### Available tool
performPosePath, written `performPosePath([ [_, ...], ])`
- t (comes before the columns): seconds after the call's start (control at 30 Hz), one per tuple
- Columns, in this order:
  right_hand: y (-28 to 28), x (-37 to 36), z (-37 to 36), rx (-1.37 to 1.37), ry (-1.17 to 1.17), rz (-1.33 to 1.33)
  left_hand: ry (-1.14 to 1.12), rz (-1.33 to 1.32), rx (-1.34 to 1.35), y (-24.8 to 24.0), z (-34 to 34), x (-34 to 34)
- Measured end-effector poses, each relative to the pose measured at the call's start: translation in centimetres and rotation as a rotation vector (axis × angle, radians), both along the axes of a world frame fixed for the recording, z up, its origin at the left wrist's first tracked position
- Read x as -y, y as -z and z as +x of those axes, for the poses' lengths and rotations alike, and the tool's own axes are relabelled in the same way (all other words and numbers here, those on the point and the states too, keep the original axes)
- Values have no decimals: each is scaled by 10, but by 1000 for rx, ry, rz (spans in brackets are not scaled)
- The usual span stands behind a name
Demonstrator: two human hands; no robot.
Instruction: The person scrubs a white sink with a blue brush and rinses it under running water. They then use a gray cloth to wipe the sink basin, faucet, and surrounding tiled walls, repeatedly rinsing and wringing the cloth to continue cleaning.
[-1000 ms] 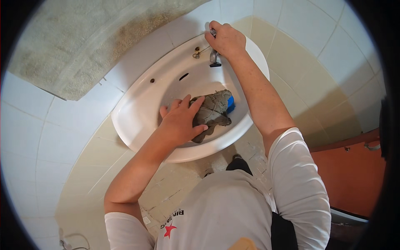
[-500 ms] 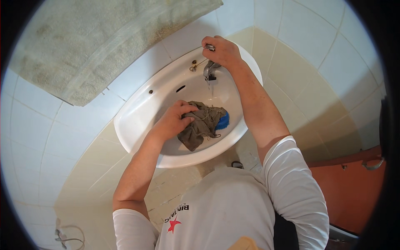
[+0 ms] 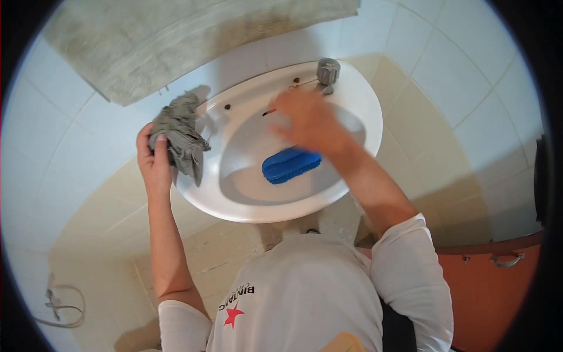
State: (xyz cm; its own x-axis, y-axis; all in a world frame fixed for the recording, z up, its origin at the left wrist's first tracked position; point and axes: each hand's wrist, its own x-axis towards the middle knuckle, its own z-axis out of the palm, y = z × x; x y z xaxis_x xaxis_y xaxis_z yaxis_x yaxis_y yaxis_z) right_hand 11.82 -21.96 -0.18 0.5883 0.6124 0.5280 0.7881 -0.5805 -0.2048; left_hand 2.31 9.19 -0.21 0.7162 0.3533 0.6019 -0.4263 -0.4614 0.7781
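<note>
A: OK, far L of frame 1st, what've we got?

B: Lower L, a thin grey hose (image 3: 73, 322), looped by the tiled wall (image 3: 47, 205). Then mid-L, here's the left hand (image 3: 151, 161), clamped on a bunched grey cloth (image 3: 179, 135), thumb on the near face, other fingers mostly hidden behind

A: So the cloth's where, exactly?

B: L of centre, a bit above mid-height, held up at the L end of the white sink (image 3: 246, 213). Overlaps the rim in view, can't tell if it's touching

A: And up top?

B: Mottled grey panel (image 3: 199, 35), running from upper L to past top centre

A: Quick, mid-frame!

B: Blue brush (image 3: 290, 165), lying in the basin abt dead centre, bristles facing the bottom of the frame. Straight below, bottom centre, a pale shirt (image 3: 305, 287) w/ a red star on it

A: Now the other hand?

B: Right hand (image 3: 311, 123), just R of centre, over the basin, v. blurred. Fingers look apart, grip looks empty. It covers the brush's top edge in view; contact, can't tell

A: Further R?

B: Grey tap (image 3: 328, 71), upper R of centre, on the sink's back ledge, thin chain (image 3: 306, 84) beside it. Far lower R, an orange-red cabinet (image 3: 492, 299) w/ a metal handle (image 3: 507, 261)
</note>
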Motion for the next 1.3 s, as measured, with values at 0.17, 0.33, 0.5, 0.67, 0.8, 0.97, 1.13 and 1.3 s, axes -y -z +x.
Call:
performPosePath([
  [0.17,27,-11,-33,-420,-115,-725,-2,451,-53,6,10,-8],
  [0.33,29,12,-4,-364,485,-632,-126,589,-134,0,19,15],
  [0.5,65,-49,-24,-491,281,-365,-95,544,-165,8,18,10],
  [0.67,54,-33,-28,-431,305,-482,-68,504,-178,7,17,1],
  [0.8,43,0,-5,-310,651,-583,-51,473,-127,12,20,0],
  [0.97,42,-96,-46,-599,263,-471,-35,428,-108,17,21,-9],
  [1.13,57,-14,-9,-357,560,-581,-22,410,-13,16,20,-5],
  [1.3,54,-55,-24,-526,488,-529,1,400,27,23,21,-7],
])
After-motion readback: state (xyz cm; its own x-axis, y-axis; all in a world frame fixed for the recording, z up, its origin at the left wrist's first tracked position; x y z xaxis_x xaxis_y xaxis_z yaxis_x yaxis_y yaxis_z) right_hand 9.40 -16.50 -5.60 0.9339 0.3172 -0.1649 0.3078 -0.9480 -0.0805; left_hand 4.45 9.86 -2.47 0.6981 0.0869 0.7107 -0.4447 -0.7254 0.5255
